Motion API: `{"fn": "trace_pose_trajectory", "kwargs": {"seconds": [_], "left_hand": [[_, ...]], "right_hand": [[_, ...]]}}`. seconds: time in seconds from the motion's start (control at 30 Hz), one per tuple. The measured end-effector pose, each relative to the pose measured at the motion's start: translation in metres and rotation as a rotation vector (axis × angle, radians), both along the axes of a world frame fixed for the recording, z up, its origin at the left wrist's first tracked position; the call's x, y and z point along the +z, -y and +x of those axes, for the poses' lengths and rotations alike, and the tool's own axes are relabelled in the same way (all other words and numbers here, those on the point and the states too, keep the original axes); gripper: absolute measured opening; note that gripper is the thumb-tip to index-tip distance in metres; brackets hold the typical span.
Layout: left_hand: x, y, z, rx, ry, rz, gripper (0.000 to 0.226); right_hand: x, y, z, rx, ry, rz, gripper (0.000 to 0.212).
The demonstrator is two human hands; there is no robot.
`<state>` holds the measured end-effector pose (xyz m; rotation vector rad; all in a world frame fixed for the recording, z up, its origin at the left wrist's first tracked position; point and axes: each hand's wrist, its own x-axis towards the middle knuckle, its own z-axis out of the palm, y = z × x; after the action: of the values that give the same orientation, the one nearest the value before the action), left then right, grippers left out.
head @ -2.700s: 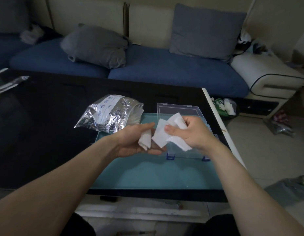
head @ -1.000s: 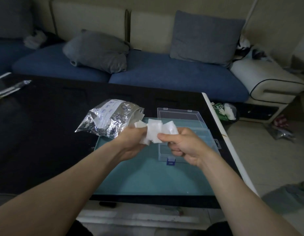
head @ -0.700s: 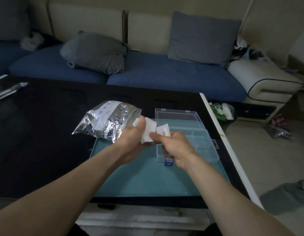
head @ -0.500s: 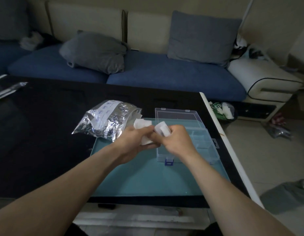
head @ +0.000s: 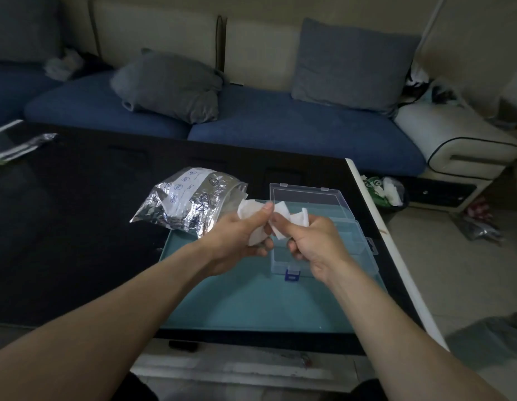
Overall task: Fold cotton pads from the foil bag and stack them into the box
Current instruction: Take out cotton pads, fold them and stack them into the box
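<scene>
While our two forearms reach out over the teal mat (head: 245, 299), both hands meet above its far half, and everything else lies around that meeting point. Our left hand (head: 237, 238) curls its fingers and thumb round a white cotton pad (head: 250, 211); part of that pad also shows below the thumb, against the palm. Our right hand (head: 315, 241) pinches a second, partly folded pad (head: 289, 217) between thumb and fingers, its corners sticking up just past the knuckles. The two pads touch or nearly touch between the thumbs; we cannot tell which.

Directly beneath and just beyond the right hand sits the clear plastic box (head: 350, 235), its blue latch (head: 292, 275) on the near side below that wrist and its lid (head: 306, 195) lying open on the far side. We cannot tell whether any pads already lie inside.

Just left of and beyond the left hand, the crumpled foil bag (head: 188, 202) rests half on the mat and half on the black table (head: 63, 212), its mouth turned toward the grip with white pads showing at the opening.

Farther back stands the blue sofa (head: 280, 125) with two grey cushions (head: 170, 85).
</scene>
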<state>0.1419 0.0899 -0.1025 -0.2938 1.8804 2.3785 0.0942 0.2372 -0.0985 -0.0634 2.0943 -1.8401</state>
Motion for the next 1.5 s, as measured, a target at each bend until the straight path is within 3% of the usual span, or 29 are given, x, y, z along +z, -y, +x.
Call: {"fn": "trace_pose_trajectory", "kwargs": {"seconds": [0.2,0.33,0.47,0.67,0.8,0.93,1.07,1.17,1.23,1.3,1.4,1.5], "left_hand": [[-0.001,0.002,-0.002,0.178,0.027,-0.005,0.021],[0.001,0.001,0.0,0.076,0.005,0.071,0.029],[0.001,-0.009,0.002,-0.049,-0.05,0.073,0.032],[-0.004,-0.011,-0.004,0.137,-0.025,0.067,0.029],[-0.002,-0.009,-0.003,0.13,-0.033,0.045,0.026],[-0.002,-0.001,-0.004,0.23,0.066,0.081,0.006],[-0.002,0.003,0.002,0.066,0.176,0.031,0.009],[0.005,-0.003,0.007,-0.098,0.188,0.166,0.024],[0.009,-0.004,0.007,-0.206,0.149,0.265,0.04],[0.009,-0.003,0.007,-0.281,0.121,0.301,0.05],[0.005,-0.002,0.005,-0.289,0.111,0.302,0.052],[0.003,0.0,0.004,-0.24,0.116,0.293,0.048]], "right_hand": [[0.003,-0.002,-0.002,0.066,0.039,0.049,0.029],[0.003,-0.004,-0.004,0.01,0.101,-0.118,0.024],[-0.004,0.01,0.006,-0.042,-0.097,0.004,0.023],[-0.01,0.023,0.007,-0.047,-0.298,0.179,0.038],[-0.011,0.028,0.01,-0.001,-0.253,0.198,0.046],[-0.005,0.024,0.004,-0.064,-0.025,-0.025,0.056],[0.002,0.012,-0.006,-0.071,-0.008,0.013,0.069],[0.004,0.013,-0.004,0.003,-0.077,0.026,0.057],[0.003,0.014,-0.001,0.007,-0.248,0.114,0.04],[-0.002,0.014,0.0,-0.072,-0.377,0.21,0.038],[-0.002,0.011,-0.001,-0.074,-0.431,0.262,0.038],[0.002,0.005,-0.004,0.095,-0.356,0.199,0.022]]}}
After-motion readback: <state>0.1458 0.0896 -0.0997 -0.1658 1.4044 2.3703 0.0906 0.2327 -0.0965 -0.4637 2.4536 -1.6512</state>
